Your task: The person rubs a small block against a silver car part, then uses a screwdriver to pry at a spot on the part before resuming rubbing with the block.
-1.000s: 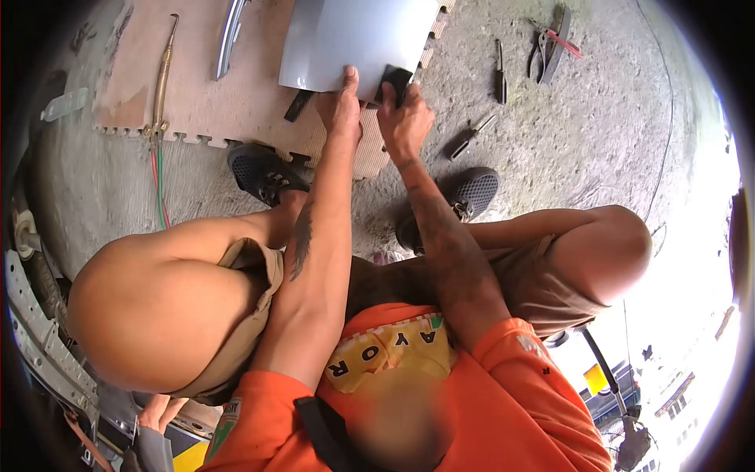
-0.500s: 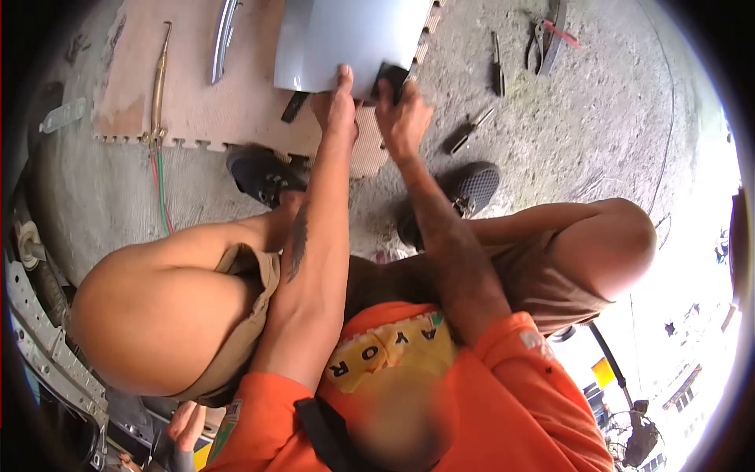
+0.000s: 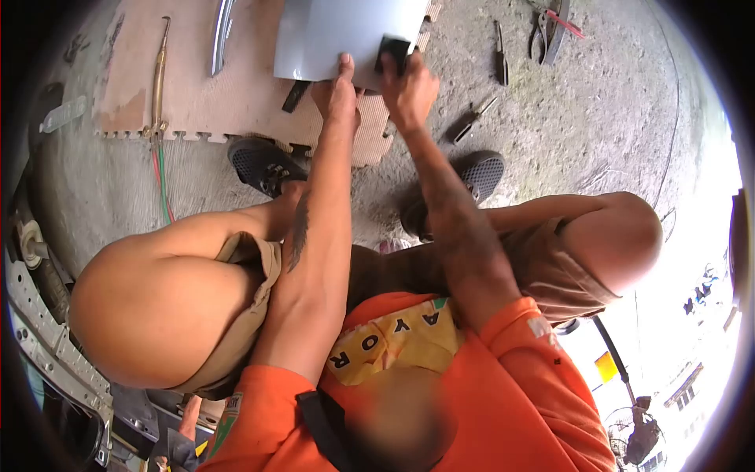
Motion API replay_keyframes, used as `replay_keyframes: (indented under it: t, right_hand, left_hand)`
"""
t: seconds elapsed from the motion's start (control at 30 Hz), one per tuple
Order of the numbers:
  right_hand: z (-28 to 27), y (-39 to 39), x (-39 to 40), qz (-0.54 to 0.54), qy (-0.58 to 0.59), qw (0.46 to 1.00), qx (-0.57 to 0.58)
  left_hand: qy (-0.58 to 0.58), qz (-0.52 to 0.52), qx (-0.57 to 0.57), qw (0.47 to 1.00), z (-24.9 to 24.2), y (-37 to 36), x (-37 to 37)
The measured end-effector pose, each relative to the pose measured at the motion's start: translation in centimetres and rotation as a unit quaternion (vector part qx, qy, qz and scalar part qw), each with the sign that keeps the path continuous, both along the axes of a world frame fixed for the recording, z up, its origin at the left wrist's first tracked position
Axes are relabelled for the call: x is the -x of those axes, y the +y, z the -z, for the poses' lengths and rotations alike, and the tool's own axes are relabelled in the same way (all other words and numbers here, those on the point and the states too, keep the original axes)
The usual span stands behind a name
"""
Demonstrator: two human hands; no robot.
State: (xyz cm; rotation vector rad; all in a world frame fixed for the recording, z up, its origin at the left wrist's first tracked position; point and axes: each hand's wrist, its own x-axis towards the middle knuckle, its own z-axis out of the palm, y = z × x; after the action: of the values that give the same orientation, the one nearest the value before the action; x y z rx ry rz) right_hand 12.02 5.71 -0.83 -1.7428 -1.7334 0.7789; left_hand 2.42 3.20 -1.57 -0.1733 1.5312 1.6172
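Note:
A curved silver-blue sheet-metal panel lies at the top of the view on the foam mat. My left hand grips its near edge, thumb on the top face and fingers mostly hidden underneath. My right hand is closed around a small black rectangular block, which rests against the panel's near right part. A dark flat strip sticks out from below the panel, left of my left hand.
A brass torch with red and green hoses and a shiny curved trim strip lie on the mat. Screwdrivers and pliers lie on the concrete at right. Another person's arm shows at lower left.
My right hand and the black block have moved up the panel, away from its near edge. My left hand keeps its grip on the edge. The view has shifted slightly.

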Motion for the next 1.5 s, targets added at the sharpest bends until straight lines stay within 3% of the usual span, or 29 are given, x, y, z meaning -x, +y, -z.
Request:
replay_keyframes:
  t: [0.03, 0.2, 0.23, 0.27, 0.37, 0.53, 0.63, 0.8, 0.9, 0.93, 1.03, 1.17, 1.27, 1.4, 1.47, 1.5]
  right_hand:
    - [-0.3, -0.3, 0.0, -0.005, -0.058, 0.998, 0.002]
    - [-0.6, 2.9, 0.6, 0.018, 0.053, 0.998, 0.020]
    - [-0.8, 3.3, 0.6, 0.005, 0.068, 0.997, -0.026]
    - [-0.9, 2.2, 0.1, -0.003, 0.038, 0.999, -0.007]
    - [-0.6, -1.0, 0.1, 0.007, -0.008, 1.000, 0.022]
    - [-1.0, 2.7, 1.3, 0.025, 0.037, 0.998, 0.040]
    - [-0.3, -1.2, 0.2, -0.005, -0.017, 1.000, -0.007]
    - [-1.2, 3.3, 1.1, 0.017, 0.042, 0.999, -0.002]
    - [-0.1, 0.8, 0.6, 0.009, 0.031, 0.998, -0.056]
    - [-0.8, -0.8, 0.5, 0.014, 0.013, 1.000, 0.003]
    - [-1.1, 0.2, 1.0, 0.001, -0.027, 0.999, -0.022]
    - [-2.2, 2.2, 1.0, 0.002, 0.037, 0.999, 0.012]
    - [-0.2, -1.8, 0.3, 0.014, -0.005, 1.000, -0.012]
    - [-1.5, 3.3, 1.3, 0.049, 0.055, 0.997, 0.037]
    - [-1.4, 2.1, 0.9, 0.045, 0.001, 0.999, -0.005]
    - [-0.3, 0.5, 0.5, 0.032, -0.048, 0.997, -0.049]
  left_hand:
    - [0.002, 0.000, -0.010, 1.000, 0.4, 0.5, 0.2]
    - [0.003, -0.001, -0.003, 1.000, 1.9, 0.4, 0.3]
    - [0.004, -0.008, -0.005, 1.000, 2.2, 0.3, 0.2]
    - [-0.021, 0.041, -0.019, 0.999, 2.3, -0.1, 0.6]
    - [0.000, 0.015, -0.015, 1.000, -0.5, 0.4, -0.1]
    - [0.017, 0.033, -0.018, 0.999, 2.0, -0.5, 0.1]
    - [0.020, 0.041, -0.017, 0.999, 2.0, 0.3, 0.5]
    - [0.011, -0.001, -0.016, 1.000, 1.6, 0.2, 0.3]
    - [-0.003, 0.009, -0.006, 1.000, 0.7, 0.3, 0.4]
    - [0.032, 0.000, -0.030, 0.999, 1.8, 0.6, 0.6]
    - [-0.013, 0.014, -0.010, 1.000, 3.1, 0.2, 0.7]
    - [-0.009, 0.005, -0.014, 1.000, 1.3, -0.1, 0.2]
    - [0.043, 0.020, -0.024, 0.999, 5.3, 0.4, 1.0]
    - [0.005, -0.001, -0.033, 0.999, 1.1, -0.4, 0.0]
    - [0.007, 0.002, 0.016, 1.000, -0.1, 0.1, 0.0]
    - [0.012, 0.011, -0.013, 1.000, 3.0, 0.3, 0.7]
